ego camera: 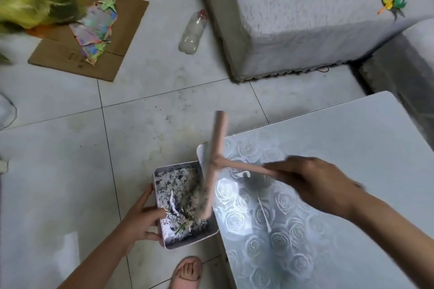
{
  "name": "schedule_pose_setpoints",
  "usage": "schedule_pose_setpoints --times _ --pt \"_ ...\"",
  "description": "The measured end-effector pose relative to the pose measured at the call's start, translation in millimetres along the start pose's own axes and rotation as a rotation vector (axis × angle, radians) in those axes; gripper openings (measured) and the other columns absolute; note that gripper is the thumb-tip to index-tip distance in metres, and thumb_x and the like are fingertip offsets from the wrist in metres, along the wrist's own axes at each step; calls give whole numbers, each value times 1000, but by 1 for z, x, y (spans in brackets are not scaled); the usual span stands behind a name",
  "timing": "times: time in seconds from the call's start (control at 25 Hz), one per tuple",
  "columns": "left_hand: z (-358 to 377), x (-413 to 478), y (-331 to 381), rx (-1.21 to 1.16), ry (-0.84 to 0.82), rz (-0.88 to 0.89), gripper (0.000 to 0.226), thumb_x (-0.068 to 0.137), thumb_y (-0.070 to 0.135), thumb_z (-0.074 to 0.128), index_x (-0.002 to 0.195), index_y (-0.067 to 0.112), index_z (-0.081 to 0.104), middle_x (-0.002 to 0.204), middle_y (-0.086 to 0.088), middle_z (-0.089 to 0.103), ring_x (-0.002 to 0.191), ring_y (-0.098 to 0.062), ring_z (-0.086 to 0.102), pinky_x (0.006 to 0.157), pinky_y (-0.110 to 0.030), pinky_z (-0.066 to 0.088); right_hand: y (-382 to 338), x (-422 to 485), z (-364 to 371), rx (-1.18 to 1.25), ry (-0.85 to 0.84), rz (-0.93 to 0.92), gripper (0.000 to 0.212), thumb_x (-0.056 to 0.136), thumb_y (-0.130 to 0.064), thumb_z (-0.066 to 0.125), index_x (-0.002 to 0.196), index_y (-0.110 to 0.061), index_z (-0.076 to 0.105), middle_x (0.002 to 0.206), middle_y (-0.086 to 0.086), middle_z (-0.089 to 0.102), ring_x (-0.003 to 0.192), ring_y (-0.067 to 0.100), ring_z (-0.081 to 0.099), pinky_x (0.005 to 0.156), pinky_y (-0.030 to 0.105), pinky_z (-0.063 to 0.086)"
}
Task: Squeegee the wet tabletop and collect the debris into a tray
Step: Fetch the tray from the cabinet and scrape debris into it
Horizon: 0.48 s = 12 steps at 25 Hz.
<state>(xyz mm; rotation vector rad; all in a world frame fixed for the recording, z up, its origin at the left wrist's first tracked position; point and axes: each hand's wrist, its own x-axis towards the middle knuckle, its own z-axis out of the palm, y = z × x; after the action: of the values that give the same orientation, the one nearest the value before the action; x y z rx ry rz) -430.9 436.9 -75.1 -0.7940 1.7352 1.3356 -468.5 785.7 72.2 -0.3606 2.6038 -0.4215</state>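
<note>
My right hand (314,183) grips the handle of a pink T-shaped squeegee (217,148). Its blade runs along the left edge of the rose-patterned tabletop (328,171), and its lower end hangs over the tray. My left hand (141,218) holds the pale rectangular tray (162,237) by its left wall, just below and against the table's left edge. Dark wet debris and paper scraps fill the tray's bottom. A thin white streak lies on the tabletop near the middle. My right hand is blurred by motion.
A bare foot (187,272) stands on the tiled floor below the tray. A plastic bottle (193,33) lies on the floor further back. Flat cardboard (70,58) with colourful torn paper sits at left. A grey covered block (305,19) stands behind the table.
</note>
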Motion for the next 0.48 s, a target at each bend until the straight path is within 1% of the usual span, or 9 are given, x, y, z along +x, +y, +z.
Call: schedule_pose_setpoints --times 0.04,0.08,0.16,0.2,0.28,0.36,0.44,0.48 --pt "-1 -1 2 -2 -3 -9 90 83 -2 64 149 40 21 101 -3 67 82 -23 68 56 -36 59 15 -25 -8 14 4 75 30 94 -47 43 118 -66 46 83 -27 55 85 4 59 65 26 46" --pt "-2 -2 3 0 -10 -10 91 83 -1 64 149 40 19 105 -6 66 84 -24 68 57 -37 59 30 -49 -12 -26 -5 160 28 91 -53 41 113 -71 44 83 -29 56 83 2 60 64 24 47" --pt "-2 -5 5 6 -24 -8 91 84 -2 63 150 41 17 110 -9 66 85 -25 69 56 -36 59 51 -77 -9 -135 -9 293 25 90 -57 39 106 -76 42 86 -32 56 88 0 60 66 22 46" --pt "-2 -7 5 7 -22 -11 91 84 -2 62 150 40 17 111 -9 66 85 -25 68 55 -36 59 51 -78 -1 -151 -23 303 25 92 -55 39 109 -74 41 88 -30 55 92 1 60 68 22 46" --pt "1 -8 4 6 -10 -15 91 84 -3 62 150 40 17 113 -11 65 87 -28 68 56 -38 59 33 -59 19 -59 -66 288 31 97 -46 40 121 -66 42 94 -23 55 98 6 59 74 25 46" --pt "3 -9 3 9 -20 -9 90 84 -3 62 150 40 17 112 -11 65 88 -29 67 56 -38 59 5 -29 42 -8 -34 236 37 99 -36 41 129 -58 42 102 -16 58 99 12 59 77 31 48" --pt "6 -11 0 -6 -16 -16 90 85 -4 62 150 40 17 109 -10 66 87 -30 68 57 -38 60 -20 -18 53 -22 47 159 41 99 -30 41 132 -54 41 102 -13 58 94 15 60 71 33 49" --pt "10 -13 -4 -8 -12 -29 89 85 -4 61 150 39 18 108 -10 66 86 -29 68 57 -38 60 -21 -29 52 -10 71 142 42 98 -29 43 131 -54 43 98 -13 57 90 15 60 67 32 48"
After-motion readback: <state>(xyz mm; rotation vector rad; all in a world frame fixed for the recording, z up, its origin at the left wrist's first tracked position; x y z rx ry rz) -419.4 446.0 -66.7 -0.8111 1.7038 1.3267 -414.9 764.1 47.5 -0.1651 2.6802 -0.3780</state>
